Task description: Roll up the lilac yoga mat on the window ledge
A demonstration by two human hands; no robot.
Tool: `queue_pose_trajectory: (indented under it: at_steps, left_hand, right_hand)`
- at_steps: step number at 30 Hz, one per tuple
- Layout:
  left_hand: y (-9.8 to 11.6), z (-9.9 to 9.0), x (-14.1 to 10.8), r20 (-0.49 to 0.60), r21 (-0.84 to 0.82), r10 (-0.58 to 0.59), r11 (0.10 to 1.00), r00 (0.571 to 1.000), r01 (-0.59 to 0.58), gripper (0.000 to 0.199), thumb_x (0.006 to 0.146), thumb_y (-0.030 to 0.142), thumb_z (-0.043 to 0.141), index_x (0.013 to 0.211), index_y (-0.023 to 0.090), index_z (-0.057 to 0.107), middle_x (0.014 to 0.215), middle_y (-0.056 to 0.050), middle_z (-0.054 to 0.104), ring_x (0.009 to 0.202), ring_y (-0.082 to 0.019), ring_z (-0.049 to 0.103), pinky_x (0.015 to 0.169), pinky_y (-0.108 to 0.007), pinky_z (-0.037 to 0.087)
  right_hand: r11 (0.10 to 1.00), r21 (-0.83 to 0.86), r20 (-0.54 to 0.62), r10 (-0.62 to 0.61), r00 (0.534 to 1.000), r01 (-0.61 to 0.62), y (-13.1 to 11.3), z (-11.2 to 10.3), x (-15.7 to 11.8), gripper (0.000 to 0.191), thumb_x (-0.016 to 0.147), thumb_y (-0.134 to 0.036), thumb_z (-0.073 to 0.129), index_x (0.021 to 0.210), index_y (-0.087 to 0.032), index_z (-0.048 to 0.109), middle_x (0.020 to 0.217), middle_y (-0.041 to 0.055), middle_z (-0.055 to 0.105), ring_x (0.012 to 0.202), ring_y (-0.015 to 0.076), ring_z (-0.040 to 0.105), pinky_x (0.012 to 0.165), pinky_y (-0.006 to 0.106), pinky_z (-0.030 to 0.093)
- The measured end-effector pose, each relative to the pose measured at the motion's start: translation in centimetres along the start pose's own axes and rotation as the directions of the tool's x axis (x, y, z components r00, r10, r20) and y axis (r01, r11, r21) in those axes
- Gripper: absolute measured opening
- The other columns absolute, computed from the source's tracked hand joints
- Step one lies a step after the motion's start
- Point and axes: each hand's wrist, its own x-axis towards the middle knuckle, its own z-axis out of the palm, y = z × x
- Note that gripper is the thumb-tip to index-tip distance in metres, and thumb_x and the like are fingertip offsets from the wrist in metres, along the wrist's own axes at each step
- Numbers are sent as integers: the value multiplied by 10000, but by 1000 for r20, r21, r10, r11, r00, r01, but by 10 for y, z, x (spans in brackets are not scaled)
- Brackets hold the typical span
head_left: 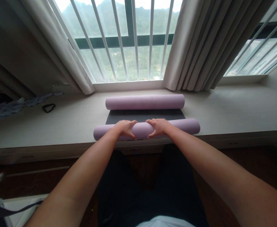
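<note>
- Here's the mat (145, 116), on the window ledge (228, 108), rolled from both ends, a dark strip flat between!
- Near roll (142, 129) at the ledge's front edge; left hand (126, 128) and right hand (159, 127) side by side, fingers clamped around it!
- Far roll (145, 102) lies behind, toward the barred window (136, 41).
- Curtains (192, 47) flank the glass; black loop (49, 108) off left!

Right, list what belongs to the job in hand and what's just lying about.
Job in hand:
- near pink roll, held by left hand and right hand
- far pink roll
- dark sheet between the rolls

Lying about:
- black loop
- crumpled pale pieces at left
</note>
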Motion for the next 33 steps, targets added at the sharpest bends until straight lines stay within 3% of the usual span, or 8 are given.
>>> queue_pose_trajectory:
  at_steps: [6,15,23,33]
  left_hand:
    - [-1,-4,1,9,-4,-23,1000,1000,23,1101,551,842,814,1502,382,505,1305,-78,728,1175,-384,697,942,-411,562]
    - [8,0,-12,-61,1,-22,1000,998,22,1014,589,735,854,1476,368,525,1307,-81,725,1187,-383,693,971,-424,554]
    - [11,-4,-15,-7,-20,-17,1000,1000,17,1027,599,728,842,1504,373,512,1287,-84,735,1179,-397,697,964,-437,557]
    - [-4,-13,5,133,-123,-22,992,991,38,1102,524,809,844,1497,400,527,1322,-52,723,1179,-365,692,964,-392,557]
  right_hand:
    - [1000,10,40,10,999,-11,1,-4,4,1048,665,-850,735,1539,-341,464,1411,103,648,1260,376,643,996,459,539]
    - [1000,-26,-32,12,999,-13,-11,-3,-10,992,681,-807,766,1501,-319,493,1304,110,676,1194,338,669,989,408,524]
    - [1000,-11,5,16,1000,-16,-10,-4,-10,976,661,-826,754,1469,-338,509,1292,94,697,1178,343,685,951,405,540]
    - [996,80,119,26,993,-36,3,-16,3,998,624,-872,747,1477,-394,541,1293,57,723,1159,350,699,926,398,544]
